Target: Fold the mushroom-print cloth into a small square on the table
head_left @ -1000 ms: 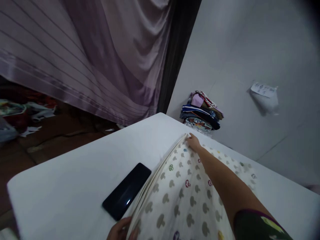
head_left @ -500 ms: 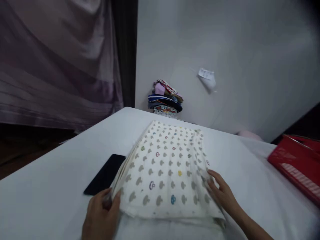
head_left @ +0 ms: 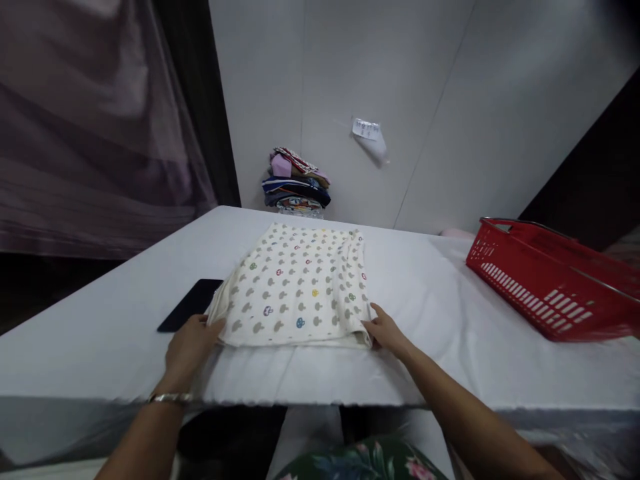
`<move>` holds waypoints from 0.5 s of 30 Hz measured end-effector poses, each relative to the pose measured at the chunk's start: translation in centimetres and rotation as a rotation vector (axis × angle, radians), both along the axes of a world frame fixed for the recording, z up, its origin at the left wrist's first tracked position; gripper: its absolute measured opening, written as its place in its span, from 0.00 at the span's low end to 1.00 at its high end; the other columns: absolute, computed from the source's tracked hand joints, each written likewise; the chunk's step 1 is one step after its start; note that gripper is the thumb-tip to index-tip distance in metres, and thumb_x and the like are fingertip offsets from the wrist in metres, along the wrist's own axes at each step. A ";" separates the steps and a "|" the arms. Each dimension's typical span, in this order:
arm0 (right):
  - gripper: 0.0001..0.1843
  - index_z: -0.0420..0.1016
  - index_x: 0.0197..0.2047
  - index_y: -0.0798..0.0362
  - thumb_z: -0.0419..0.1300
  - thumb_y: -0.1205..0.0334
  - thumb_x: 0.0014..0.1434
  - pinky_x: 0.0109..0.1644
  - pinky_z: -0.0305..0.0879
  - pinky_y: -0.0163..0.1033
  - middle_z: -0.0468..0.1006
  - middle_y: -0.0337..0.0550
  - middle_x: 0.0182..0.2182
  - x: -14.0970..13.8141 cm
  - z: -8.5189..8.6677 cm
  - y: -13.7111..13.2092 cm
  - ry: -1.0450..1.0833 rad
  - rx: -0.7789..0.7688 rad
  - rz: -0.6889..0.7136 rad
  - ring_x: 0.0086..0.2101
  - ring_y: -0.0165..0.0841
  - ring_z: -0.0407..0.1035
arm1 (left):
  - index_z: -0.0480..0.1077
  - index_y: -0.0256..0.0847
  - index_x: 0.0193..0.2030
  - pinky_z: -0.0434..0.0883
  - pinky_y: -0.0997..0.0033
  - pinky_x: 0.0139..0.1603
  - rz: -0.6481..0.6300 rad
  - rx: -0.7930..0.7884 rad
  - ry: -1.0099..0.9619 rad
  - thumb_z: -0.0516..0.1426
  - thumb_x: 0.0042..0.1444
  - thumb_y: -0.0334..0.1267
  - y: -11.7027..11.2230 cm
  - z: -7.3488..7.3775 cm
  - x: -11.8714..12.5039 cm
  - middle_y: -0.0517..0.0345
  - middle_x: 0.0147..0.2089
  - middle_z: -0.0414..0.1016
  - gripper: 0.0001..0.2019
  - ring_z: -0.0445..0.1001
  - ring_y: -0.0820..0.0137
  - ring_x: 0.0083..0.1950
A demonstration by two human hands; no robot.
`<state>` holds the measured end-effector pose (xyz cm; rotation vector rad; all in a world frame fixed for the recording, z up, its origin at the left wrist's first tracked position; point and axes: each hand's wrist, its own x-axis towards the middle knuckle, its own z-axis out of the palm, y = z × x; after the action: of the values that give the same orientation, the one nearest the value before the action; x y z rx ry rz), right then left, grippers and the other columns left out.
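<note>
A folded white cloth (head_left: 295,287) printed with small grey and coloured mushrooms lies on the white-covered table. My left hand (head_left: 193,343) is closed on its near left corner, thumb on top and the fingertips partly hidden at the layered edge. At the near right corner, my right hand (head_left: 386,331) pinches the cloth's edge, where the fabric is bunched into a soft ridge. A flat black object (head_left: 190,307), perhaps a tablet, lies beside the cloth on the left, close to my left hand.
A stack of folded clothes (head_left: 296,187) stands at the back against the pale wall. On the right sits a red plastic basket (head_left: 540,287) with a metal handle. A paper label (head_left: 369,133) hangs on the wall. The table's near edge (head_left: 320,403) runs below my hands.
The view has tilted and shifted, so the table's front edge and more of the red basket now show. My right hand has slid along the cloth's edge to the near right corner.
</note>
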<state>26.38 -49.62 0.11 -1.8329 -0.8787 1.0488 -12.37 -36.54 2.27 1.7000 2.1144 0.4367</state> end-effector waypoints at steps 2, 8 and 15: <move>0.39 0.57 0.63 0.53 0.64 0.59 0.49 0.19 0.63 0.32 0.71 0.32 0.21 1.1 0.2 -0.1 -0.024 0.054 0.004 0.17 0.28 0.64 | 0.70 0.31 0.44 0.70 0.58 0.40 0.004 0.015 -0.032 0.53 0.52 0.51 0.0 0.5 0.3 0.41 0.40 0.76 0.23 0.75 0.49 0.45; 0.29 0.63 0.59 0.55 0.56 0.58 0.53 0.24 0.64 0.32 0.70 0.35 0.25 10.1 1.4 -3.9 -0.109 0.120 -0.154 0.21 0.26 0.65 | 0.69 0.35 0.36 0.73 0.69 0.31 0.111 -0.059 -0.725 0.61 0.46 0.37 -5.0 0.0 5.7 0.55 0.32 0.74 0.11 0.73 0.68 0.29; 0.21 0.73 0.50 0.53 0.57 0.57 0.53 0.39 0.67 0.38 0.76 0.44 0.39 12.8 -1.1 -8.4 -0.390 0.155 -0.180 0.36 0.33 0.70 | 0.68 0.34 0.39 0.76 0.73 0.34 0.282 -0.189 -0.986 0.62 0.49 0.31 -10.0 -0.9 8.4 0.54 0.37 0.76 0.10 0.75 0.71 0.30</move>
<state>39.17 -58.06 -0.96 -1.9730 -0.9678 0.5039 -3.92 -46.58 1.36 0.7867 1.5521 0.8941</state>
